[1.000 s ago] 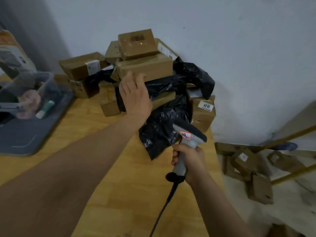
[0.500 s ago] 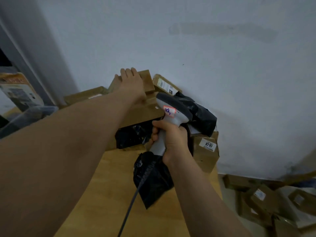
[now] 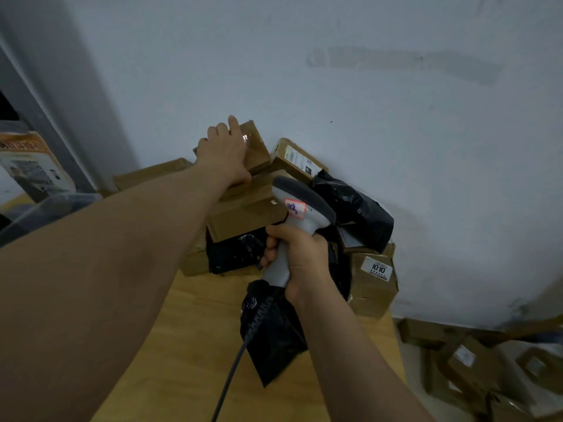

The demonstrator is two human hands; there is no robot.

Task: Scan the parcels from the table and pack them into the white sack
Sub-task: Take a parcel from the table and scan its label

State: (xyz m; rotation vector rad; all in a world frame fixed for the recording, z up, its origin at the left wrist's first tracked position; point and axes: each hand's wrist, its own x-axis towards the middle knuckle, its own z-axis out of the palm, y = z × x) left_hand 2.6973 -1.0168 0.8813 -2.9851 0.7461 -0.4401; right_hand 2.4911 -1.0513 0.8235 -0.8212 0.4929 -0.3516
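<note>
Left hand [image 3: 224, 153] rests on top box [image 3: 258, 149] (finger curl unclear); right hand [image 3: 300, 257] grips scanner [image 3: 301, 207]

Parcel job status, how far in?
Done: nothing visibly packed; no sack in view. In hand: left hand rests on the top box, right hand grips the scanner. Left: the pile of boxes and black bags on the table.

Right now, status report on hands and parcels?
Left hand on top box, grip unclear. Right hand grips scanner. White sack not in view.
</note>
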